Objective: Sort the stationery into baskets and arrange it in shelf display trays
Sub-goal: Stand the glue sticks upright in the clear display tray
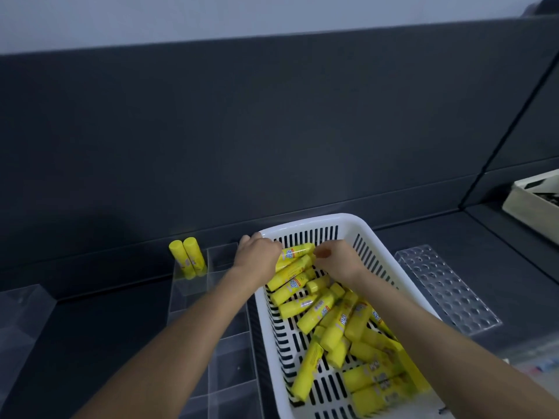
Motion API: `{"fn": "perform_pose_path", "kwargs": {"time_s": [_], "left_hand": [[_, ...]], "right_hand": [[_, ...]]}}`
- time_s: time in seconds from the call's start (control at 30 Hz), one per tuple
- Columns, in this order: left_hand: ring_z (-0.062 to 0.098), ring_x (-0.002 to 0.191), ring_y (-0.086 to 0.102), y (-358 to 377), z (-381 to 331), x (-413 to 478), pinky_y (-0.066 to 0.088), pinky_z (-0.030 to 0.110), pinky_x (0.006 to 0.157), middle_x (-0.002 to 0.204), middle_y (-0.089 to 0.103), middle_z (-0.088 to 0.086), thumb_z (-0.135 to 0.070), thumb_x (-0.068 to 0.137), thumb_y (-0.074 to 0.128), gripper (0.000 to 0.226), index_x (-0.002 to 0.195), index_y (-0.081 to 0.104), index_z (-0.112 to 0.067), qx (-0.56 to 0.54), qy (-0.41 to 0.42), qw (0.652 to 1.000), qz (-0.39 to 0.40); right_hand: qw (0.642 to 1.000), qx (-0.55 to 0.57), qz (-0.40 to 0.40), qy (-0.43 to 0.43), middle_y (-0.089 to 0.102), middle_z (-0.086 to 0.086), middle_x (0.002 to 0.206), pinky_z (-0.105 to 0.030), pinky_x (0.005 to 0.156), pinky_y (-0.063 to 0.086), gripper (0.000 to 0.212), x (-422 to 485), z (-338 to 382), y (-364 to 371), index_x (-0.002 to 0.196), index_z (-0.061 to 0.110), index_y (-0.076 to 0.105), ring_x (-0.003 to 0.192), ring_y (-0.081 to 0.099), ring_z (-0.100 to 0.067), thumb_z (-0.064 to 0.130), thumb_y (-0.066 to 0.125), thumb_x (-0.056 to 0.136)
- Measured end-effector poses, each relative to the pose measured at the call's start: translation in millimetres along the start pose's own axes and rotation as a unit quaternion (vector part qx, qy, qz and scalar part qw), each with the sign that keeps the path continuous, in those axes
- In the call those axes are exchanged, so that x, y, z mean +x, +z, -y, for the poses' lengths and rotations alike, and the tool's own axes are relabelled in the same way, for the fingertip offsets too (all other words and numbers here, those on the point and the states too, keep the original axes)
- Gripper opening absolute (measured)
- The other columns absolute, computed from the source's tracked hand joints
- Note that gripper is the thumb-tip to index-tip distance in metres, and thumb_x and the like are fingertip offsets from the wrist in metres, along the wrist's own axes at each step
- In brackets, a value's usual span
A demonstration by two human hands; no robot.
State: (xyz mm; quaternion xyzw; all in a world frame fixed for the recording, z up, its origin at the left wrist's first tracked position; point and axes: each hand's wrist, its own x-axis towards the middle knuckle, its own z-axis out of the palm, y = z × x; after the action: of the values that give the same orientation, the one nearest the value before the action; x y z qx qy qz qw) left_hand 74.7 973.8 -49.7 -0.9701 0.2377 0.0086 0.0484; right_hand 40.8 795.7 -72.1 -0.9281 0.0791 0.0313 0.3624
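A white slotted basket sits on the dark shelf, filled with several yellow glue sticks. My left hand reaches over the basket's far left rim and closes on a yellow glue stick at the top of the pile. My right hand is inside the basket, fingers pinching the other end of the same stick. Two yellow glue sticks stand upright in the far corner of a clear acrylic divided tray left of the basket.
A clear acrylic holder with round holes lies right of the basket. A white box sits at the far right. Another clear tray is at the left edge. A dark back panel rises behind the shelf.
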Motion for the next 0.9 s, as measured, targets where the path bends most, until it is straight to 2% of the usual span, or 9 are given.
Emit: {"fn": "perform_pose_path", "kwargs": {"time_s": [0.13, 0.2, 0.27, 0.37, 0.4, 0.47, 0.53, 0.67, 0.9], "left_hand": [[0.025, 0.109, 0.046, 2, 3, 5, 0.029, 0.035, 0.088, 0.103, 0.064, 0.003, 0.003, 0.082, 0.049, 0.022, 0.091, 0.057, -0.015, 0.000, -0.011, 1.000, -0.013], [0.025, 0.108, 0.048, 2, 5, 6, 0.030, 0.035, 0.087, 0.105, 0.061, 0.002, -0.003, 0.084, 0.051, 0.021, 0.098, 0.061, -0.014, -0.026, -0.007, 0.999, -0.032], [0.024, 0.104, 0.052, -1, 10, 5, 0.033, 0.033, 0.084, 0.107, 0.057, 0.003, -0.011, 0.087, 0.055, 0.021, 0.106, 0.064, -0.014, -0.123, -0.013, 0.989, -0.076], [0.017, 0.088, 0.054, -11, 24, -2, 0.035, 0.022, 0.075, 0.105, 0.052, 0.002, -0.016, 0.088, 0.063, 0.022, 0.109, 0.066, -0.010, -0.302, -0.055, 0.939, -0.153], [0.016, 0.086, 0.054, -16, 36, -15, 0.037, 0.021, 0.074, 0.104, 0.051, 0.002, -0.015, 0.088, 0.064, 0.022, 0.110, 0.066, -0.010, -0.333, -0.089, 0.920, -0.188], [0.019, 0.088, 0.058, -22, 49, -28, 0.044, 0.025, 0.077, 0.103, 0.050, -0.001, -0.011, 0.086, 0.065, 0.023, 0.109, 0.066, -0.009, -0.367, -0.121, 0.891, -0.241], [0.021, 0.089, 0.061, -21, 53, -34, 0.050, 0.032, 0.082, 0.102, 0.050, -0.002, -0.009, 0.086, 0.066, 0.023, 0.109, 0.066, -0.009, -0.385, -0.128, 0.874, -0.266], [0.019, 0.088, 0.062, -20, 50, -39, 0.054, 0.036, 0.083, 0.104, 0.052, -0.001, -0.005, 0.085, 0.067, 0.025, 0.109, 0.064, -0.010, -0.418, -0.132, 0.849, -0.296], [0.019, 0.089, 0.062, -17, 65, -50, 0.054, 0.033, 0.082, 0.104, 0.055, 0.002, -0.003, 0.084, 0.067, 0.024, 0.107, 0.064, -0.010, -0.444, -0.143, 0.831, -0.304]], "right_hand": [[1.000, 0.019, -0.008, -0.012, 0.064, -0.006, 0.114, -0.025, 0.077, 0.047, 0.029, 1, 5, 2, 0.116, 0.007, 0.064, 0.098, 0.059, -0.016, 0.012, 0.062, 0.087], [0.999, 0.016, -0.024, -0.028, 0.064, -0.005, 0.109, -0.022, 0.072, 0.043, 0.026, -1, 6, 0, 0.113, 0.008, 0.065, 0.090, 0.055, -0.012, 0.012, 0.062, 0.087], [0.998, -0.006, -0.040, -0.049, 0.064, -0.004, 0.102, -0.021, 0.071, 0.041, 0.024, -3, 4, 1, 0.110, 0.008, 0.066, 0.086, 0.054, -0.012, 0.011, 0.061, 0.087], [0.991, -0.047, -0.059, -0.109, 0.060, 0.001, 0.091, -0.021, 0.068, 0.038, 0.023, -5, 10, 2, 0.107, 0.011, 0.068, 0.084, 0.054, -0.014, 0.008, 0.059, 0.086], [0.984, -0.063, -0.038, -0.162, 0.061, 0.000, 0.095, -0.023, 0.071, 0.039, 0.025, -5, 22, 7, 0.109, 0.011, 0.068, 0.088, 0.055, -0.016, 0.008, 0.058, 0.086], [0.959, -0.133, 0.009, -0.250, 0.063, -0.005, 0.108, -0.029, 0.087, 0.043, 0.028, -4, 36, 15, 0.113, 0.011, 0.066, 0.102, 0.056, -0.023, 0.008, 0.057, 0.086], [0.930, -0.222, 0.039, -0.290, 0.061, -0.008, 0.113, -0.037, 0.093, 0.043, 0.027, -4, 42, 23, 0.112, 0.009, 0.064, 0.108, 0.053, -0.026, 0.010, 0.054, 0.087], [0.896, -0.318, 0.096, -0.294, 0.058, -0.011, 0.110, -0.040, 0.086, 0.047, 0.025, -3, 38, 27, 0.108, 0.007, 0.062, 0.105, 0.052, -0.029, 0.005, 0.051, 0.085], [0.871, -0.408, 0.098, -0.255, 0.054, -0.014, 0.107, -0.041, 0.079, 0.045, 0.018, -5, 37, 23, 0.102, 0.005, 0.057, 0.102, 0.048, -0.032, 0.003, 0.050, 0.086]]}}
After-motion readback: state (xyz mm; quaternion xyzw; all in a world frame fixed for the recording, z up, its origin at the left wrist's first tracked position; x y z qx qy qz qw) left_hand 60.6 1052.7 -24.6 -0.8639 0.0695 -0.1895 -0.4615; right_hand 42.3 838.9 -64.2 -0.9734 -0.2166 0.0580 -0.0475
